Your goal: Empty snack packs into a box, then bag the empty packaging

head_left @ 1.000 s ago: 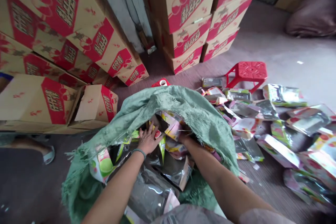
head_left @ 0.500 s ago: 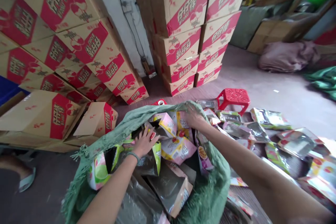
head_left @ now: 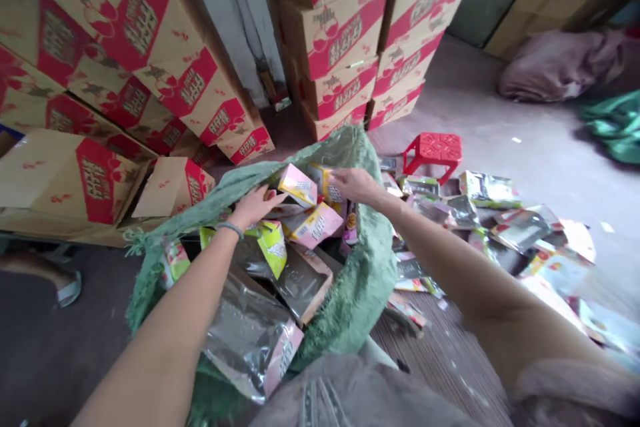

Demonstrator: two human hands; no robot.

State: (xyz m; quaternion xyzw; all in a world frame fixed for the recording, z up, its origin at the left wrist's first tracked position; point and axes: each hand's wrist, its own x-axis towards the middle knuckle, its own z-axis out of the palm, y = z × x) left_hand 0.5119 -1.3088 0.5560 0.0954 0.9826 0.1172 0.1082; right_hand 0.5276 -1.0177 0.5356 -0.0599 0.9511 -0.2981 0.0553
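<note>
Head view, wide-mouthed sack (head_left: 377, 233), left fingers (head_left: 261, 199) spread, right fingers (head_left: 341, 179) on yellow box (head_left: 317, 175), grip unclear

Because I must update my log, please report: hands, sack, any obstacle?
Left hand at printed packages, right hand at yellow-edged package; grips unclear. Green woven sack open, packages piled inside. Nothing seen blocking hands; red plastic stool, scattered packages outside sack.
</note>
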